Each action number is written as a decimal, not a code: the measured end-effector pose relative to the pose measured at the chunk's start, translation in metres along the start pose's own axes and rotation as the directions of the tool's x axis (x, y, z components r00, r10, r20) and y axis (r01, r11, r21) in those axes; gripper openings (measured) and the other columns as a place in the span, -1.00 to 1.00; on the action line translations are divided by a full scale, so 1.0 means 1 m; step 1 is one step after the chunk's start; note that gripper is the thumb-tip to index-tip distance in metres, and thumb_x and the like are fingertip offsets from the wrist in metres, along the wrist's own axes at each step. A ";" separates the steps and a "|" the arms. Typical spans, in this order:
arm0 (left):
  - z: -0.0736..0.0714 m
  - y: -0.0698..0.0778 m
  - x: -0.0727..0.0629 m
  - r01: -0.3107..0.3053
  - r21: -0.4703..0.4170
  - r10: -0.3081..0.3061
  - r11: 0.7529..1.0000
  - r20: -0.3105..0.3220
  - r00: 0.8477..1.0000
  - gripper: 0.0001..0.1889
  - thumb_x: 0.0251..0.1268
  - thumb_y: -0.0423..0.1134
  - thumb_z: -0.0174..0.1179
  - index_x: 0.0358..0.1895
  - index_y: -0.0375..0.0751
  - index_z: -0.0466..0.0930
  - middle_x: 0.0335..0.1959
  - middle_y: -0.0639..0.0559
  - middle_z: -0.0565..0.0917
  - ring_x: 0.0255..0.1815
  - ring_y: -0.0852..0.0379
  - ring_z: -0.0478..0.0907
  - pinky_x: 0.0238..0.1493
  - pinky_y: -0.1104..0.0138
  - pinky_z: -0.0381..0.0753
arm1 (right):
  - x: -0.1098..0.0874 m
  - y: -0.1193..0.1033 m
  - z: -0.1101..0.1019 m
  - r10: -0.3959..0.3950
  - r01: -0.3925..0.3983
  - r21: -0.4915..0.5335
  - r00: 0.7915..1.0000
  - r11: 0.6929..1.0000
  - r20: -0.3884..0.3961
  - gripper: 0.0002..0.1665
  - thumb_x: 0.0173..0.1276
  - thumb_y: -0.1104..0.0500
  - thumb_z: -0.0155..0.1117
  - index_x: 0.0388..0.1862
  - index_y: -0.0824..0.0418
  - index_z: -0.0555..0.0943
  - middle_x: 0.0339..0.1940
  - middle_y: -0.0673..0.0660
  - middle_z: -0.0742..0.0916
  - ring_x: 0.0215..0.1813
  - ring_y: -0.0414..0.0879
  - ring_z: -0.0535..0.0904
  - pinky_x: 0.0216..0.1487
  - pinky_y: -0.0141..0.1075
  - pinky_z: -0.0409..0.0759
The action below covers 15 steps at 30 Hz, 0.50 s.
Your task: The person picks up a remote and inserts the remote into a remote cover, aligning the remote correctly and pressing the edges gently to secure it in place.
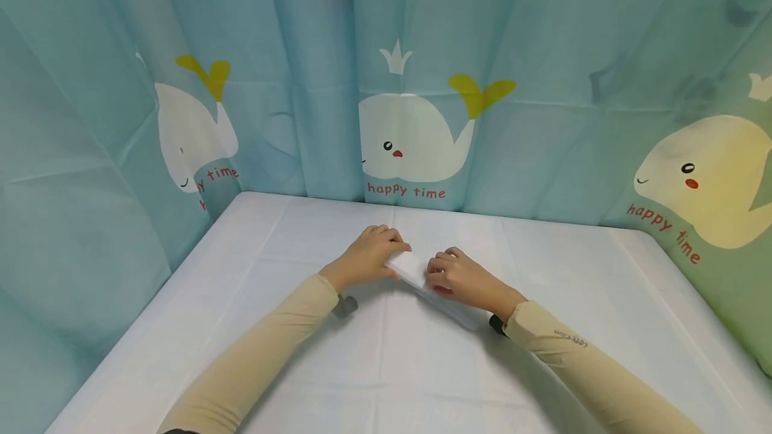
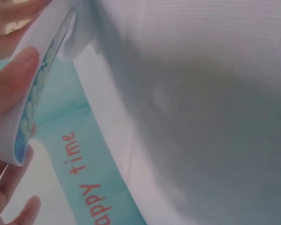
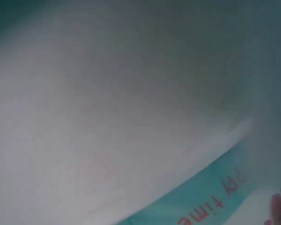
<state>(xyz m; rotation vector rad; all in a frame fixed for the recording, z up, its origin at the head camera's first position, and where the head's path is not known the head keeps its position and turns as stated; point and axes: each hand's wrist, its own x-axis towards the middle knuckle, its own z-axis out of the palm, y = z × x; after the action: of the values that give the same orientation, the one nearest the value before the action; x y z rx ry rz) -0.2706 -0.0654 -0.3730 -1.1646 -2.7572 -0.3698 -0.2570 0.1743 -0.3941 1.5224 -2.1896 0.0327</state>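
Note:
A long, flat white packet (image 1: 407, 265) slants over the table between both hands. My left hand (image 1: 369, 256) grips its far left end, thumb (image 2: 14, 82) on one face and fingers on the other. In the left wrist view its narrow side (image 2: 35, 96) shows a blue and pale pattern. My right hand (image 1: 463, 281) has curled fingers on the packet's middle, slightly blurred; its fingertips are partly hidden. The packet's lower right end (image 1: 464, 317) looks thin and pale below the right hand. Only one fingertip (image 3: 278, 208) shows in the right wrist view.
A white cloth (image 1: 326, 367) with fold creases covers the table. Blue curtains (image 1: 326, 86) printed with whales hang along the table's back and sides. Dark wrist devices (image 1: 346, 307) sit by both sleeve cuffs.

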 end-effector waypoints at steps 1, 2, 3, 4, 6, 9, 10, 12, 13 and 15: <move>0.000 0.000 -0.001 0.000 -0.001 0.000 1.000 -0.015 1.000 -0.41 -0.11 -0.02 0.43 0.10 -0.04 0.57 -0.05 0.06 0.57 0.03 0.05 0.43 0.27 0.10 0.31 | -0.001 0.001 -0.001 0.031 -0.031 0.017 1.000 0.999 0.002 -0.81 -0.02 0.22 0.51 -0.47 0.02 0.64 -0.38 -0.05 0.64 -0.26 -0.16 0.53 -0.12 -0.22 0.52; 0.000 0.000 -0.002 -0.005 0.001 0.005 1.000 -0.033 0.999 -0.41 -0.13 -0.02 0.43 0.10 -0.03 0.58 -0.06 0.07 0.58 0.03 0.05 0.44 0.27 0.10 0.31 | -0.002 0.002 -0.002 0.072 -0.072 0.040 0.997 0.997 0.004 -0.80 -0.02 0.23 0.51 -0.46 0.02 0.64 -0.38 -0.05 0.64 -0.26 -0.16 0.53 -0.11 -0.21 0.52; 0.000 0.000 -0.004 -0.012 0.002 0.012 1.000 -0.049 0.999 -0.41 -0.14 -0.03 0.44 0.09 -0.03 0.58 -0.06 0.07 0.58 0.03 0.05 0.44 0.27 0.10 0.31 | -0.004 0.003 -0.003 0.116 -0.117 0.057 0.993 0.992 0.006 -0.80 -0.02 0.24 0.50 -0.45 0.03 0.64 -0.37 -0.05 0.65 -0.26 -0.15 0.53 -0.11 -0.20 0.51; 0.001 0.000 -0.005 -0.018 0.006 0.018 1.000 -0.063 0.998 -0.41 -0.14 -0.03 0.44 0.09 -0.03 0.58 -0.06 0.08 0.58 0.03 0.06 0.45 0.27 0.09 0.31 | -0.005 0.004 -0.005 0.166 -0.166 0.073 0.986 0.983 0.009 -0.79 -0.03 0.24 0.51 -0.43 0.04 0.64 -0.36 -0.04 0.65 -0.25 -0.15 0.53 -0.10 -0.19 0.51; 0.002 -0.001 -0.008 -0.031 0.014 0.032 0.999 -0.094 0.995 -0.41 -0.16 -0.04 0.45 0.09 -0.01 0.58 -0.07 0.11 0.58 0.04 0.07 0.45 0.28 0.10 0.31 | -0.008 0.006 -0.009 0.269 -0.270 0.091 0.963 0.959 0.023 -0.78 -0.01 0.23 0.50 -0.37 0.06 0.64 -0.34 -0.03 0.66 -0.23 -0.13 0.54 -0.09 -0.15 0.50; 0.003 -0.002 -0.012 -0.050 0.020 0.052 0.999 -0.146 0.988 -0.41 -0.17 -0.07 0.46 0.08 -0.01 0.58 -0.07 0.11 0.58 0.06 0.07 0.46 0.29 0.10 0.31 | -0.011 0.007 -0.014 0.385 -0.391 0.100 0.920 0.915 0.068 -0.83 0.09 0.20 0.43 -0.31 0.08 0.66 -0.32 -0.04 0.68 -0.20 -0.11 0.56 -0.10 -0.10 0.50; 0.003 -0.002 -0.013 -0.056 0.025 0.060 0.998 -0.161 0.985 -0.42 -0.16 -0.07 0.46 0.08 0.00 0.58 -0.07 0.11 0.58 0.07 0.07 0.46 0.29 0.10 0.31 | -0.011 0.007 -0.016 0.409 -0.417 0.107 0.908 0.903 0.089 -0.87 0.14 0.18 0.40 -0.30 0.09 0.66 -0.32 -0.04 0.68 -0.20 -0.11 0.56 -0.11 -0.08 0.50; 0.002 -0.001 -0.015 -0.080 0.045 0.087 0.996 -0.193 0.977 -0.42 -0.16 -0.09 0.46 0.08 0.00 0.58 -0.06 0.09 0.58 0.07 0.06 0.46 0.28 0.11 0.33 | -0.010 0.007 -0.018 0.437 -0.452 0.131 0.890 0.882 0.129 -0.93 0.22 0.15 0.32 -0.32 0.09 0.69 -0.33 -0.04 0.69 -0.20 -0.10 0.56 -0.12 -0.04 0.51; 0.002 -0.001 -0.015 -0.093 0.057 0.103 0.994 -0.208 0.973 -0.42 -0.15 -0.09 0.46 0.08 -0.01 0.58 -0.06 0.09 0.58 0.07 0.05 0.46 0.27 0.11 0.34 | -0.009 0.007 -0.019 0.447 -0.466 0.143 0.883 0.873 0.145 -0.91 0.25 0.13 0.29 -0.33 0.09 0.70 -0.34 -0.04 0.70 -0.20 -0.10 0.57 -0.12 -0.03 0.51; 0.001 0.001 -0.016 -0.123 0.086 0.140 0.989 -0.233 0.962 -0.43 -0.14 -0.10 0.46 0.08 -0.01 0.58 -0.05 0.08 0.59 0.07 0.04 0.46 0.24 0.12 0.37 | -0.007 0.007 -0.020 0.465 -0.491 0.167 0.869 0.855 0.170 -0.87 0.29 0.11 0.25 -0.34 0.10 0.71 -0.36 -0.04 0.70 -0.21 -0.10 0.56 -0.11 -0.01 0.51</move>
<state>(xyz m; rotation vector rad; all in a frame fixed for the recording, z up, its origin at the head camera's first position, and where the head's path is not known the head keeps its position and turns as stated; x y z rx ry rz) -0.2590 -0.0756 -0.3767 -1.1928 -2.4532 -0.3666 -0.2540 0.1882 -0.3777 1.0534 -2.6885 0.3446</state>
